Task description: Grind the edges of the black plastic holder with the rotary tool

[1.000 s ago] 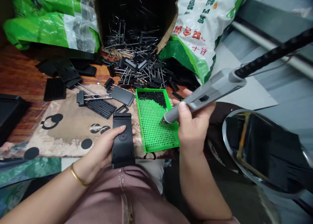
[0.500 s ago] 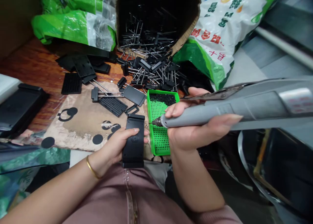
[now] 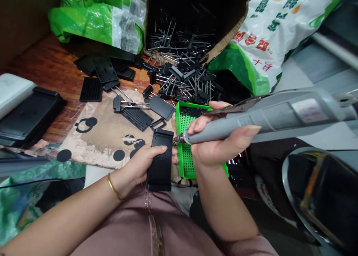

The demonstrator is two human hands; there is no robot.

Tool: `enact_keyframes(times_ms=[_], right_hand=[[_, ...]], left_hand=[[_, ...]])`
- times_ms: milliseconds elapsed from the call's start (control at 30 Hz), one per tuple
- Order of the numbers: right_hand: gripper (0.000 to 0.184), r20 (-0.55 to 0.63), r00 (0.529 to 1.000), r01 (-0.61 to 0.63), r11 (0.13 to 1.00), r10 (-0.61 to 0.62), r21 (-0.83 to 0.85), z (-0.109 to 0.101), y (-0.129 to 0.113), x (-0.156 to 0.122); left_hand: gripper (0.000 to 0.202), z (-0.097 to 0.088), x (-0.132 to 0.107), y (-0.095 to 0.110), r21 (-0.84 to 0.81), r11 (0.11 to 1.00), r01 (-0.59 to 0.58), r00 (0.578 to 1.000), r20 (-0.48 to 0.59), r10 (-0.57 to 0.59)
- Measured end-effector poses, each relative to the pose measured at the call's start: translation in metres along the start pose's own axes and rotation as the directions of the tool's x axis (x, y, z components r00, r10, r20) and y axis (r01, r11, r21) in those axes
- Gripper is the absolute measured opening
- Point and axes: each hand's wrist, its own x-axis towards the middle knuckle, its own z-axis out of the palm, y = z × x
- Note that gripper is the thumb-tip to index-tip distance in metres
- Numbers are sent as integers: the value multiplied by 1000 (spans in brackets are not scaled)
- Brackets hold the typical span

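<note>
In my left hand [image 3: 145, 160] is a black plastic holder [image 3: 160, 170], its long side upright in view, thumb on its face and fingertips showing past its right edge. My right hand [image 3: 215, 146] is wrapped round a grey electric screwdriver [image 3: 223, 131] that points left. The tip of its bit lies close to the holder's upper right edge; whether they touch I cannot tell. Beneath the screwdriver is a green perforated tray [image 3: 186, 166] with small black screws [image 3: 191, 111] heaped at its far end.
A cardboard box [image 3: 235, 32] spills metal rods with black ends [image 3: 179, 77]. Black plates [image 3: 104, 69] lie at the left, some on a cardboard sheet [image 3: 97, 144]. Green-and-white bags [image 3: 257, 43] flank the box. A finished-looking black piece [image 3: 30, 114] and a white one [image 3: 16, 94] sit far left.
The screwdriver bit has shifted from over the green tray to beside the holder's right edge. My whole view has turned slightly, so things sit farther right. Both grips stay the same.
</note>
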Motion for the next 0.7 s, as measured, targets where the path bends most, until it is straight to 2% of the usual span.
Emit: enact_keyframes(times_ms=[100,300,467,700], right_hand=[[79,9,1000,-16,996,17,-84,0,2,-1],[73,31,998,51,999,-52,17,1,1,-4],[78,32,999,27,998,-25,-52,0,0,-6],[68,21,999,43,997,-44,71,1,-1,-4]], left_hand=[[26,0,0,0,-1,1000,-16,1000,9,16],[25,0,1,0,-7,1000,-16,1000,-3,16],[25,1,-1,1,10,1000,-28,1000,-6,28],[25,1,-1,1,2,1000,-2,1000,-24,2]])
